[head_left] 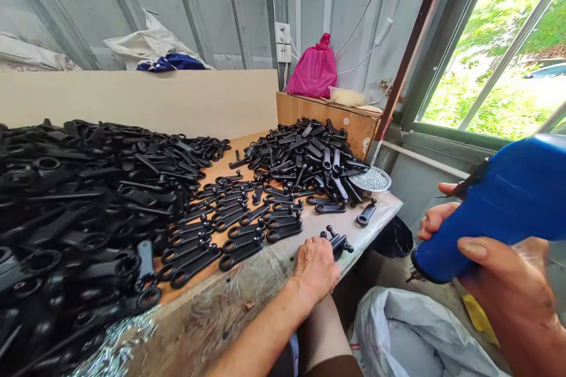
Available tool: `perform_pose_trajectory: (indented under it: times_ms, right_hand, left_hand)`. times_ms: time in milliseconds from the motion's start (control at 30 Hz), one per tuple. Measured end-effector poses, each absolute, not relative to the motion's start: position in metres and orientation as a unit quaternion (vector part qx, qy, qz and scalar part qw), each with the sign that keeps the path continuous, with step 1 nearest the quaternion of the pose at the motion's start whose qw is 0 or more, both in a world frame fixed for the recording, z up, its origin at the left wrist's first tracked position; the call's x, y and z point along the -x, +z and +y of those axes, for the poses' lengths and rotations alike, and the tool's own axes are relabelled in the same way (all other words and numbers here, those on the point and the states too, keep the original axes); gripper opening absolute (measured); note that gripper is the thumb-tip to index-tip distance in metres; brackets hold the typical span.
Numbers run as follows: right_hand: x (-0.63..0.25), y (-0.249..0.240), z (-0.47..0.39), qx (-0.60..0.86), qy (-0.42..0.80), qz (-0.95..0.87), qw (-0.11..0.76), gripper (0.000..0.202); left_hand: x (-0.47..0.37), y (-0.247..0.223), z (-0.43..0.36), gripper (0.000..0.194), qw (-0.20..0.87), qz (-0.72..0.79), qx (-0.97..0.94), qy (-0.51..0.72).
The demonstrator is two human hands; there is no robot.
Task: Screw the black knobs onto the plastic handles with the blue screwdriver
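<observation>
My left hand point(315, 265) is closed around several black ball-ended parts point(339, 242) at the table's front right edge; its fingertips are hidden. On the right, my right hand point(504, 283) grips a blue power tool point(499, 206) held up off the table, its tip pointing down and left. Rows of black levers with ring ends point(239, 242) lie left of my left hand. One single black lever point(366, 213) rests near the right edge. Behind the rows rises a pile of black levers point(305, 153).
A larger heap of black parts point(79, 188) covers the left side. Small screws fill a round dish point(371, 179); more loose screws point(119, 344) lie at the front left. A white sack point(398, 330) stands below the table edge. A pink bag point(313, 68) sits on a wooden box point(327, 118).
</observation>
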State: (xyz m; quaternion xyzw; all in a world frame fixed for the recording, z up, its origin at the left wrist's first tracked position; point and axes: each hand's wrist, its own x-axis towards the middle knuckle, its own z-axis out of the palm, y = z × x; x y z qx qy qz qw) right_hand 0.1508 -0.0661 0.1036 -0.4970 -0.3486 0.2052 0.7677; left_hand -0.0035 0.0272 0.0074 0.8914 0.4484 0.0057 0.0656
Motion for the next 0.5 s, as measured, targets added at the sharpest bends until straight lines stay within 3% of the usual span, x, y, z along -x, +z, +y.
perform_pose_trajectory:
  times_ms: [200, 333, 500]
  right_hand:
    - [-0.134, 0.108, -0.088, 0.521, 0.210, -0.343, 0.753, 0.046]
    - [-0.113, 0.101, -0.096, 0.518, 0.201, -0.410, 0.724, 0.018]
    - [-0.083, 0.093, -0.098, 0.497, 0.214, -0.455, 0.707, 0.028]
  left_hand:
    - [0.034, 0.001, 0.013, 0.022, 0.086, 0.466, -0.881, 0.012]
    - [0.069, -0.004, 0.003, 0.023, 0.096, 0.491, -0.866, 0.023]
    - [0.132, -0.010, -0.037, 0.046, 0.119, 0.501, -0.856, 0.043]
